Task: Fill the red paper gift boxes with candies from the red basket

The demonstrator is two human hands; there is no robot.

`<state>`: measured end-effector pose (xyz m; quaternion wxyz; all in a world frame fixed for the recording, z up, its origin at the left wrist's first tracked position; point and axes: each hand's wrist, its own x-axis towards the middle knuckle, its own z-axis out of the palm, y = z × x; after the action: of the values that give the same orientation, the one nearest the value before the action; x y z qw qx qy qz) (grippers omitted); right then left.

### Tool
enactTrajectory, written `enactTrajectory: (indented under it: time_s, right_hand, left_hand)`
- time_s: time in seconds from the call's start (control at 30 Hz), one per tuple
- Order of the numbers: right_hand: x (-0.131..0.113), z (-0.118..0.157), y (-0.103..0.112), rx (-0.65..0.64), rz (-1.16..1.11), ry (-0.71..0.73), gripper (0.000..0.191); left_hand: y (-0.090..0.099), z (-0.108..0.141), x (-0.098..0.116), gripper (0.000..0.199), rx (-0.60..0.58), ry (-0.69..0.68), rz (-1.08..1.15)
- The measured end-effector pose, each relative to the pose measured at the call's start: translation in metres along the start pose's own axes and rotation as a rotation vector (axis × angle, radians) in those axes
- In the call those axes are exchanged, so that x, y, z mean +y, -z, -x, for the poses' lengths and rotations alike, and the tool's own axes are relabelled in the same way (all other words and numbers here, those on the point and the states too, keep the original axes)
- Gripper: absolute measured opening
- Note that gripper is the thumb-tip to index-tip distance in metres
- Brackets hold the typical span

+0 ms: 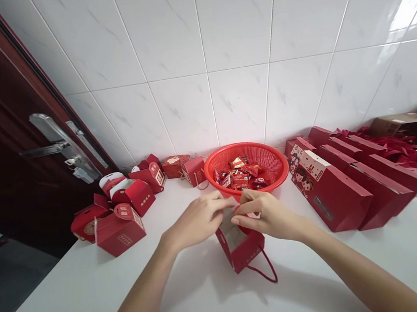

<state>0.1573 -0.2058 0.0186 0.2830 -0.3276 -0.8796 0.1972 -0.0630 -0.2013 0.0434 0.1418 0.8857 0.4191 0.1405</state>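
Note:
A small red gift box (247,248) stands on the white table in front of me, its top unfolded and its pale inside showing. A dark red cord handle (269,266) hangs from its near side onto the table. My left hand (197,219) reaches over the box's far left edge, fingers bent onto the cardboard. At the far right edge my right hand (267,215) pinches the box's upper part between thumb and curled fingers. Just behind both hands is a red plastic basket (284,169) with several wrapped candies (240,180) inside.
Several red gift boxes (121,230) are grouped on the left, with more along the wall. On the right stand larger red boxes (335,196) in rows, with dark red ribbons (401,150) and a cardboard box (404,123) behind. A dark door (4,100) is at the left.

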Motion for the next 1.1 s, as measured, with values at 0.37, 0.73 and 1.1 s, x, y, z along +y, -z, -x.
enactTrajectory:
  time_s: [0.37,0.73,1.1]
  right_hand:
    - [0.002,0.045,0.025,-0.148,0.086,-0.389,0.047]
    - [0.033,0.068,0.015,-0.293,-0.169,-0.488,0.090]
    - [0.049,0.069,0.008,-0.286,-0.272,-0.526,0.096]
  left_hand:
    - [-0.026,-0.009,-0.005,0.067,-0.236,0.077,0.185]
    - [-0.050,-0.005,-0.036,0.101,-0.339,0.068,0.669]
    - [-0.064,-0.001,-0.050,0.142,-0.396,0.096,0.822]
